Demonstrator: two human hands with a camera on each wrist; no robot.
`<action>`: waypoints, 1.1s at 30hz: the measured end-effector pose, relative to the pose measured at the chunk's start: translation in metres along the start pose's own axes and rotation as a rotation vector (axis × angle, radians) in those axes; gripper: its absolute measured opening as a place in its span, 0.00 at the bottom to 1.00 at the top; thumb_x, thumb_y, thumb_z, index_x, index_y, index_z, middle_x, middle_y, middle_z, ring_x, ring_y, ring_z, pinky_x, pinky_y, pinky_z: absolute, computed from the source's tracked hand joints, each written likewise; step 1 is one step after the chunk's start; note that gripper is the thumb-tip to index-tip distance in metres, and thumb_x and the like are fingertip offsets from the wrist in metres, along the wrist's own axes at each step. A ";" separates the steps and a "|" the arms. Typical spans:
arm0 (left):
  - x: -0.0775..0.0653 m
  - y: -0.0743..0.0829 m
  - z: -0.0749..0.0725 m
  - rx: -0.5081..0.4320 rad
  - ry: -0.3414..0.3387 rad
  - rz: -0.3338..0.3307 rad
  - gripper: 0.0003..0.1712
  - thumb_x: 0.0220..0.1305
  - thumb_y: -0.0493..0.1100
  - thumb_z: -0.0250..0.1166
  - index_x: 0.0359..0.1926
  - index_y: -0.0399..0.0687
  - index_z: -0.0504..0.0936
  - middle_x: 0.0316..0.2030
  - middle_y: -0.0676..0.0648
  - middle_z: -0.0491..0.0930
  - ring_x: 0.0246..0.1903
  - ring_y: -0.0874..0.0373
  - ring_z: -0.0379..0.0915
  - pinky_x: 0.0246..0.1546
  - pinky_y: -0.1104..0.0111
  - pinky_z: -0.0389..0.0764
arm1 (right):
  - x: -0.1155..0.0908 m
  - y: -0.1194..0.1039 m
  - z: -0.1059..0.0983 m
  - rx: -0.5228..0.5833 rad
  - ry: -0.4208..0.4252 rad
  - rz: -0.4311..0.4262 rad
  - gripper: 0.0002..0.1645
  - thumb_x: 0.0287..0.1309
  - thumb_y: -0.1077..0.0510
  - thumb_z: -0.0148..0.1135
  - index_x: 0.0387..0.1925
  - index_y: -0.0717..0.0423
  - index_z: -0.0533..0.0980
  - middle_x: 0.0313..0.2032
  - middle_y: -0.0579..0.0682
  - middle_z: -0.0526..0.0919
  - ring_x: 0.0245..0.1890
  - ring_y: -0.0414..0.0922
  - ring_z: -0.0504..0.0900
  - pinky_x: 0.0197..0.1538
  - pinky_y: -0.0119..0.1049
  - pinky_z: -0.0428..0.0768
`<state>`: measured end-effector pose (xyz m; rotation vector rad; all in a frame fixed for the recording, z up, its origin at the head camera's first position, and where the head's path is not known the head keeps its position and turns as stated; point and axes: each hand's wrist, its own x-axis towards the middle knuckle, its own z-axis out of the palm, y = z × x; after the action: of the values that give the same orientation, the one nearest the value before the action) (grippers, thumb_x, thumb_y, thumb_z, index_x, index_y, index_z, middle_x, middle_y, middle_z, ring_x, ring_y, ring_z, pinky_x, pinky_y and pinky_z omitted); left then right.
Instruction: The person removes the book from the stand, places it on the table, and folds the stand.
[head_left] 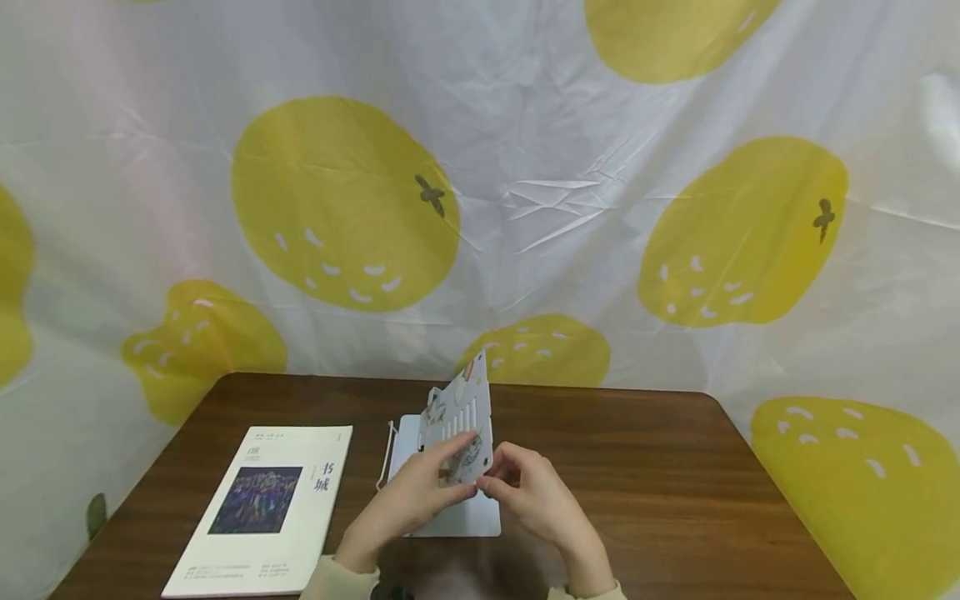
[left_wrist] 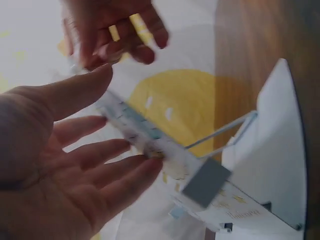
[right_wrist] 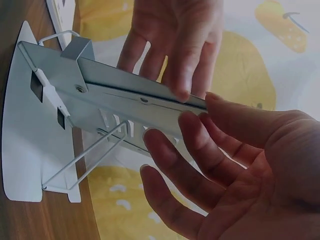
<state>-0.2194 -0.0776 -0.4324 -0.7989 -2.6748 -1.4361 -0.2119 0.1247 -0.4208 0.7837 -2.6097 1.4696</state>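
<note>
A white metal book stand (head_left: 453,408) is partly unfolded on the table, its printed panel tilted up from a flat white base (head_left: 468,523). My right hand (head_left: 542,497) pinches the panel's near edge between thumb and fingertips. On the printed side, my left hand (head_left: 412,498) touches the panel with fairly straight fingers, its thumb by the same edge, close to the right thumb. A wire support (right_wrist: 87,157) joins the back of the panel to the base in the right wrist view. A grey bracket (left_wrist: 206,182) sticks out at the panel's edge.
A white book or magazine (head_left: 262,512) with a dark picture on its cover lies left of the stand. The brown wooden table (head_left: 660,492) reaches back to a hanging white cloth (head_left: 540,250) with yellow fruit prints.
</note>
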 end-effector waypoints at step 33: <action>-0.019 0.010 0.033 0.425 0.395 0.134 0.25 0.59 0.35 0.68 0.58 0.36 0.77 0.53 0.40 0.80 0.44 0.45 0.82 0.42 0.56 0.82 | 0.012 0.055 0.027 0.041 0.160 0.105 0.06 0.55 0.67 0.67 0.36 0.60 0.80 0.31 0.47 0.83 0.34 0.43 0.80 0.41 0.37 0.78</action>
<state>-0.1906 -0.0557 -0.4491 -0.5729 -2.4315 -0.8399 -0.2413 0.1207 -0.4755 0.5155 -2.5441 1.5473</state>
